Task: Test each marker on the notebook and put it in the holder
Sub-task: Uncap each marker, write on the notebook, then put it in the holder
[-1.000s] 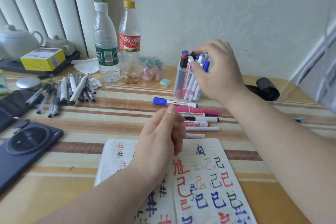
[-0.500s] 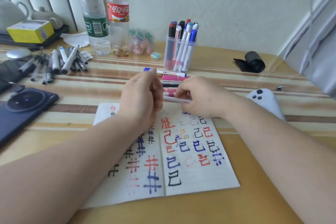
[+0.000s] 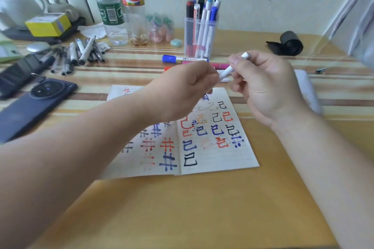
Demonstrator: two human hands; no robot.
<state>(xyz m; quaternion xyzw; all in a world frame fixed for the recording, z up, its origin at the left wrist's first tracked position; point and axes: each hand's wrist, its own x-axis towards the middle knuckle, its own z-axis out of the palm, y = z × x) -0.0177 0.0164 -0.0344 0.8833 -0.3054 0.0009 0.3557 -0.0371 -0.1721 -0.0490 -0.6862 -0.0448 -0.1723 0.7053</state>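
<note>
Both hands hold one white marker above the open notebook, whose pages carry many coloured test marks. My right hand grips the marker's barrel, with its white end sticking up past the fingers. My left hand pinches its lower end, where I cannot see whether a cap is on. Behind them lie a blue-capped marker and a pink one on the table. The clear holder stands further back with several markers upright in it.
Two plastic bottles stand at the back, with a heap of pens to their left. A dark phone lies at the left. A black roll sits at the back right, a white object beside my right wrist.
My right hand has lifted the white marker off the table, and my left hand has taken hold of its other end. The hands have risen above the notebook.
</note>
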